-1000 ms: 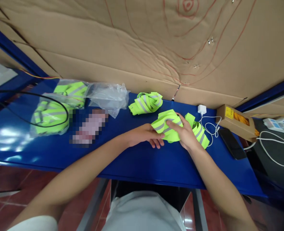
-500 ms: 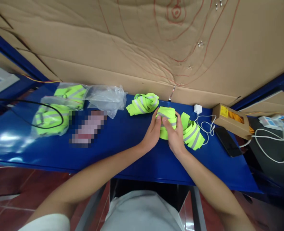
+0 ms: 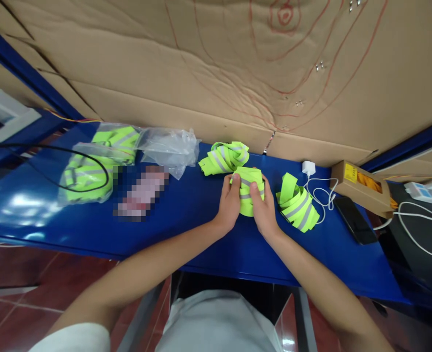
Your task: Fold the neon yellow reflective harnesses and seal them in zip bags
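Between both hands is a folded neon-yellow reflective strap (image 3: 247,195) with grey stripes, held over the blue table. My left hand (image 3: 230,200) grips its left side, thumb along the edge. On its right side, my right hand (image 3: 264,205) is closed round it with the thumb pressed on the front. Just behind lies another bundled reflective strap (image 3: 223,157). To the right of my right hand a third reflective strap bundle (image 3: 299,208) rests on the table, one loop sticking up. The fingers behind the held strap are partly hidden.
Bagged yellow straps (image 3: 87,178) and a crumpled clear plastic bag (image 3: 172,149) lie on the left of the blue table (image 3: 186,220), near a pixelated pinkish item (image 3: 142,190). At right are a white charger (image 3: 309,168) with cable, a black phone (image 3: 356,220) and a cardboard box (image 3: 362,188).
Both hands and the held strap have shifted slightly left relative to the table, away from the right-hand bundle. The whole view has moved a little, and the strap stays gripped.
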Demonstrator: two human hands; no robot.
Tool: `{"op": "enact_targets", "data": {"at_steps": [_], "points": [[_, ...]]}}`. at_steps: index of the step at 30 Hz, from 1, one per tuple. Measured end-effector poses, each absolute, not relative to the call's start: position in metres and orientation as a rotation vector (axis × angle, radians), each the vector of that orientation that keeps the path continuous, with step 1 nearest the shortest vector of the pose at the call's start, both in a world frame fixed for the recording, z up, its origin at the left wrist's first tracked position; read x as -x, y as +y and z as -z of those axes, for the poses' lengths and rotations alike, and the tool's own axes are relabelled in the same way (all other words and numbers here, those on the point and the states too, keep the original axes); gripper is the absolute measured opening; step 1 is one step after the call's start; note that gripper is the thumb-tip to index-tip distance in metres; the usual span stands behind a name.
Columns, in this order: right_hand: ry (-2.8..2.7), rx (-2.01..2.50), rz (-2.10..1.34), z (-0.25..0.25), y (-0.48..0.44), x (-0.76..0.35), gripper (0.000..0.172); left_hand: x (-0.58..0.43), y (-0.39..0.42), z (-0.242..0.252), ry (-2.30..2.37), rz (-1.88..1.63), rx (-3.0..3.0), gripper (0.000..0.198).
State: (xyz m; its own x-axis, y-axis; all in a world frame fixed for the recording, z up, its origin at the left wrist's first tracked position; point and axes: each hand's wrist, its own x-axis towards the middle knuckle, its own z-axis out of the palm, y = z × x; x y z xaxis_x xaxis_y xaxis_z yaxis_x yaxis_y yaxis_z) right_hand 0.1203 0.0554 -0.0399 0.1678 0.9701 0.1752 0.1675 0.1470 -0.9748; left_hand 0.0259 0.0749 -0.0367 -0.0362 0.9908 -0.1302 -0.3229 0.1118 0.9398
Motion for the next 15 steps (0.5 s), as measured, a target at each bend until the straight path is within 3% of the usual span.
{"op": "enact_targets", "data": {"at_steps": [3, 9, 15], "points": [[-1.190, 1.283, -0.647, 0.036, 0.054, -0.118, 0.059, -0.022, 0.079, 0.033, 1.164, -1.345, -1.055, 0.030], [-1.132, 1.341, -0.702, 0.035, 0.051, -0.114, 0.050, -0.027, 0.076, 0.038, 1.159, -1.432, -1.144, 0.037], [-0.997, 1.239, -0.764, 0.040, 0.052, -0.111, 0.067, -0.036, 0.068, 0.047, 1.014, -1.473, -1.168, 0.040]]}}
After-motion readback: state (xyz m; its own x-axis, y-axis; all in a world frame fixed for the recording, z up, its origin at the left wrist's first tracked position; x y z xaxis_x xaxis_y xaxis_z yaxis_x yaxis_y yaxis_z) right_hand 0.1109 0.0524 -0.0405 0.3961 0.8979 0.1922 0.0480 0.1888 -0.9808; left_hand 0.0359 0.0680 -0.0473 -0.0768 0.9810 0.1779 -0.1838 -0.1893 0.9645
